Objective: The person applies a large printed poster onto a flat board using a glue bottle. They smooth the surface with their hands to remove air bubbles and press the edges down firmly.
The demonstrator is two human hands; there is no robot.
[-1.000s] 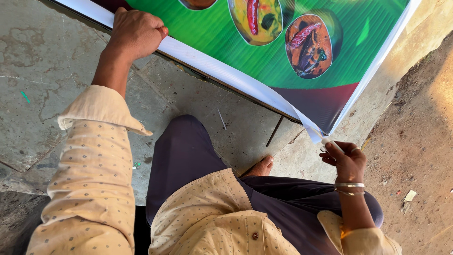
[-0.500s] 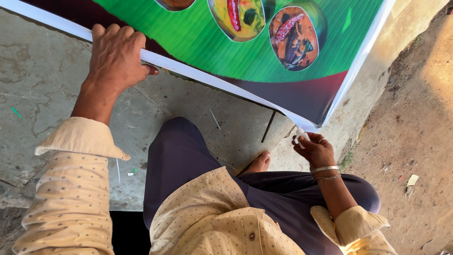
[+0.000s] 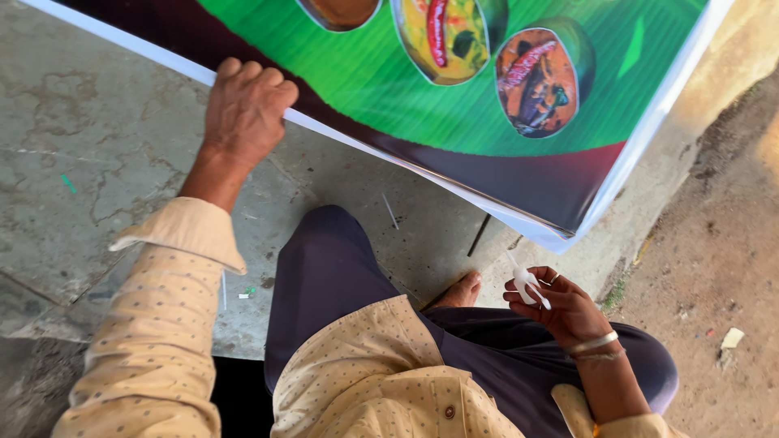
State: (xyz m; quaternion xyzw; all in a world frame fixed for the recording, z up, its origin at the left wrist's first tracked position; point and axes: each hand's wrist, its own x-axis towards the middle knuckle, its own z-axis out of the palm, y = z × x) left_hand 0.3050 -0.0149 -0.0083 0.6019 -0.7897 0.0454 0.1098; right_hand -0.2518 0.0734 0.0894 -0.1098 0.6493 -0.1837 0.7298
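A large printed banner (image 3: pixel 422 89) with a green field, pictures of food dishes and a white border lies across the concrete floor at the top. My left hand (image 3: pixel 243 109) grips its white lower edge, fingers curled over the border. My right hand (image 3: pixel 560 304) is down by my knee, just below the banner's lower right corner, and holds a few thin white plastic strips (image 3: pixel 526 281) between thumb and fingers. Metal bangles circle that wrist. I am crouched, with dark trousers and a cream dotted shirt in view.
Cracked grey concrete floor (image 3: pixel 97 162) lies on the left. Bare dirt ground (image 3: pixel 714 259) runs along the right past the slab's edge. A dark thin rod (image 3: pixel 479 234) and a small white strip (image 3: pixel 390 211) lie on the concrete under the banner's edge. My bare foot (image 3: pixel 461 290) shows.
My left hand has slid down and right along the banner's white edge, still gripping it. My right hand has shifted slightly and raised the white strips in its fingers.
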